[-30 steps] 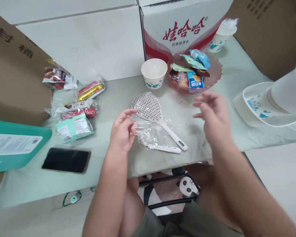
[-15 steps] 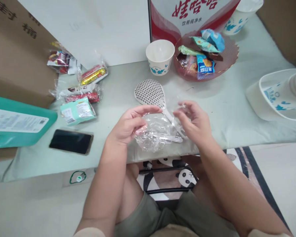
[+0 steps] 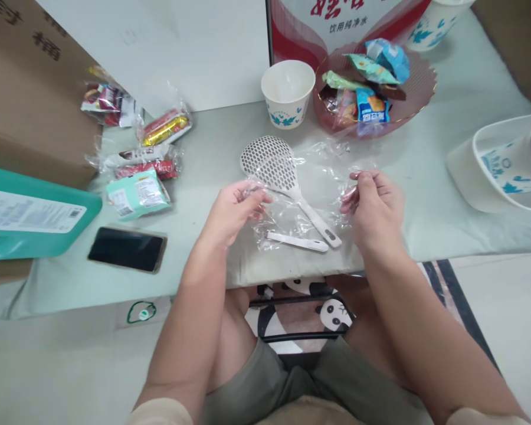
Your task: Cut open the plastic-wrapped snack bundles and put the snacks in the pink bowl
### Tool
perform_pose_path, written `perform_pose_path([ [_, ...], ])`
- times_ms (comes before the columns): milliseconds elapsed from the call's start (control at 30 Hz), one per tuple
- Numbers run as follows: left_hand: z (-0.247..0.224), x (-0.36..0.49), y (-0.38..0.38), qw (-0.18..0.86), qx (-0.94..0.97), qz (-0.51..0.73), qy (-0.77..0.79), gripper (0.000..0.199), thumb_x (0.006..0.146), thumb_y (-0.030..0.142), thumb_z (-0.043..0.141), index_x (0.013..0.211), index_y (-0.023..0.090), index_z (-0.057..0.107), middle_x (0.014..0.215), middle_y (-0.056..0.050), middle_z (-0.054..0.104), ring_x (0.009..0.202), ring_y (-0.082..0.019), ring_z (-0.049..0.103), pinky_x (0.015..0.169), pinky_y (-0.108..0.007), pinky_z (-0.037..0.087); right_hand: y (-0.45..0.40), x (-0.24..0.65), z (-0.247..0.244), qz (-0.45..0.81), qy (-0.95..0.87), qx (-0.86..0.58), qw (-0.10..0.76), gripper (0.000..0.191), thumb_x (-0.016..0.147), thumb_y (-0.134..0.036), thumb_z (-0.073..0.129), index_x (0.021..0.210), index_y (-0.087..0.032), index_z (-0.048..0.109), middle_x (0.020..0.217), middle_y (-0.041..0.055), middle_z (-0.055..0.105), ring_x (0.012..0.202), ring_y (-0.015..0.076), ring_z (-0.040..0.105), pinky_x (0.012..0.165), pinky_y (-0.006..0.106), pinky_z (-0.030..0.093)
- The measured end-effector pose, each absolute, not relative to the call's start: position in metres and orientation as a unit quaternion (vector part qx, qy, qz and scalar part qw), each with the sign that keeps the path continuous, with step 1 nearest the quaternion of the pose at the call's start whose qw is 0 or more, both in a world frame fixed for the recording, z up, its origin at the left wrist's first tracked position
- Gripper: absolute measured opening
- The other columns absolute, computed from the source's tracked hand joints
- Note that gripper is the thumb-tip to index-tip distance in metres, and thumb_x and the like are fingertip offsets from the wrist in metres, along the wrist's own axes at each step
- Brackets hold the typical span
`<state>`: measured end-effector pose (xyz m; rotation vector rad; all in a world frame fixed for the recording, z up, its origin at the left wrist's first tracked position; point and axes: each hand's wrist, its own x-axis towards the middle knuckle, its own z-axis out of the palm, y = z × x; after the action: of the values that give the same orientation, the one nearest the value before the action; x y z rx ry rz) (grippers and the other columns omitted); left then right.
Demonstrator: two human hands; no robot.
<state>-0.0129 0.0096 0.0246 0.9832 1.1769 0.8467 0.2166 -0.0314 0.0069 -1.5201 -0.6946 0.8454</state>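
Between my hands a clear plastic bag is spread out, its crinkled film lying over part of a white slotted skimmer. The fingers of my left hand pinch the bag's left side, beside the skimmer head. My right hand is closed on the bag's right side. The skimmer's handle points down and right, toward the table's front edge. Below it lies a slim white utensil, its left end near the film; what kind it is I cannot tell.
A white paper cup and a pink bowl of snack packets stand behind. Wrapped snacks, a phone and a green jug are at the left. A white container stands at the right.
My right hand has moved right, away from my left hand. The bunched bag is now stretched wider between them, and the skimmer and slim utensil show more clearly.
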Motion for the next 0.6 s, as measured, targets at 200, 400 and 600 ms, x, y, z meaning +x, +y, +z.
perform_pose_path([
  [200, 0.026, -0.018, 0.013, 0.628, 0.406, 0.414, 0.519, 0.014, 0.081, 0.026, 0.081, 0.08, 0.015, 0.072, 0.073, -0.004, 0.071, 0.046, -0.007, 0.056, 0.04, -0.015, 0.038, -0.031, 0.22, 0.003, 0.331, -0.31, -0.661, 0.598, 0.026, 0.093, -0.048, 0.064, 0.082, -0.025, 0.061, 0.051, -0.006, 0.049, 0.038, 0.0102, 0.039, 0.038, 0.027, 0.024],
  [400, 0.03, -0.021, 0.013, 0.605, 0.37, 0.47, 0.525, 0.024, 0.092, 0.031, 0.074, 0.073, 0.016, 0.069, 0.059, 0.0, 0.061, 0.035, -0.003, 0.039, 0.033, -0.016, 0.02, -0.031, 0.222, -0.002, 0.322, -0.32, -0.667, 0.591, 0.03, 0.093, -0.052, 0.064, 0.08, -0.025, 0.06, 0.048, -0.0069, 0.043, 0.037, 0.01, 0.033, 0.038, 0.027, 0.019],
  [600, 0.028, -0.026, 0.017, 0.568, 0.348, 0.503, 0.55, 0.027, 0.089, 0.034, 0.077, 0.07, 0.018, 0.067, 0.049, 0.004, 0.053, 0.03, -0.003, 0.032, 0.031, -0.018, 0.017, -0.032, 0.221, -0.002, 0.306, -0.338, -0.665, 0.592, 0.027, 0.093, -0.049, 0.065, 0.08, -0.025, 0.064, 0.05, -0.006, 0.045, 0.039, 0.0102, 0.036, 0.039, 0.028, 0.023],
])
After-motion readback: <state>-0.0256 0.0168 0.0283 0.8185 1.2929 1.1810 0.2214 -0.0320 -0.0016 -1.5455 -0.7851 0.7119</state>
